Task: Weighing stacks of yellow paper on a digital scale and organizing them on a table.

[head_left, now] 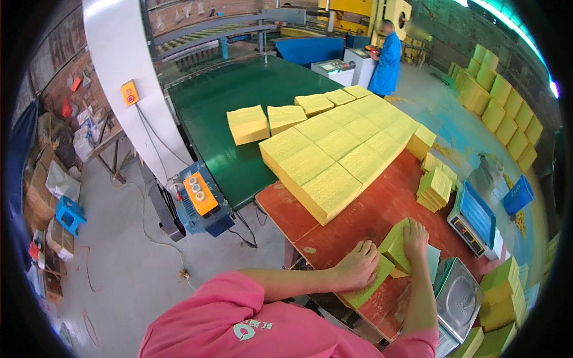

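Note:
My left hand (357, 266) is closed, with curled fingers at the edge of a yellow paper stack (371, 287) near the front of the red table (334, 238). My right hand (416, 240) wraps over the top of another part of the yellow paper (394, 243), which stands tilted beside the left hand. Whether the two parts are joined cannot be made out, and both thumbs are mostly hidden. Ahead of my hands lies a large block of yellow paper stacks (334, 146) set edge to edge, reaching from the red table along the green table (209, 113).
Right of my hands are a metal-topped scale (458, 301), a blue-tray scale (477, 210) and small yellow stacks (434, 188). An orange button box (200, 193) sits left of the table. A person in blue (387, 62) stands far back, near piled yellow stacks (501, 107).

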`<state>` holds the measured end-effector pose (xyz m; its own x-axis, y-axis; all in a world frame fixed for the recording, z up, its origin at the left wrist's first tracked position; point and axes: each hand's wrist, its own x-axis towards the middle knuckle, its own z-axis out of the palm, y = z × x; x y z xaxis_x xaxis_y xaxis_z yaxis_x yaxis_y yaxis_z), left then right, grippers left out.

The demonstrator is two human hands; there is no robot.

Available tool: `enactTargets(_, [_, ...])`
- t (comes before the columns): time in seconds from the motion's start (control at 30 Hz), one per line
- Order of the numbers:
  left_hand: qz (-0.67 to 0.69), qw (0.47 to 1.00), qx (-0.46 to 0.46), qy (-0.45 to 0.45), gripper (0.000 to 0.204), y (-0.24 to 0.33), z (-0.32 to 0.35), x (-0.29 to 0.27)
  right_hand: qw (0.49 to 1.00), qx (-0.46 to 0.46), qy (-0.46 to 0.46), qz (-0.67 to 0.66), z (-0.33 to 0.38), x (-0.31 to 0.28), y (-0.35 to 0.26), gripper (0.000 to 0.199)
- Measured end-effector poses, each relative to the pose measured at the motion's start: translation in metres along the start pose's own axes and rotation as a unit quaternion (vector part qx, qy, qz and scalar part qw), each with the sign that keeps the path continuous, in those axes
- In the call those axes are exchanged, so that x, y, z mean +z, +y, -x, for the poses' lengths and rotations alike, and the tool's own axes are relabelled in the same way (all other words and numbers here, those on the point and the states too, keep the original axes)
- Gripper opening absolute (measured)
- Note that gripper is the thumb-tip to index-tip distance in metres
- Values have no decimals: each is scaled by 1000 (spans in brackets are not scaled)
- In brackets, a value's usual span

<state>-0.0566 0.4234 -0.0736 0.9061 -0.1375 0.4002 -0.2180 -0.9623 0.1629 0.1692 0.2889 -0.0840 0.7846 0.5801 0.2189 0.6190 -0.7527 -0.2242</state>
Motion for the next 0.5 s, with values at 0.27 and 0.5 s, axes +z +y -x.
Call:
enactTargets(0.27, [37, 999, -14, 16, 64, 0, 9, 8, 999, -16, 36, 2, 9, 12, 8, 43])
enactTargets(0.5, [83, 996, 12, 43, 35, -12, -12, -7, 986, -60, 155, -10, -9, 8, 1, 47])
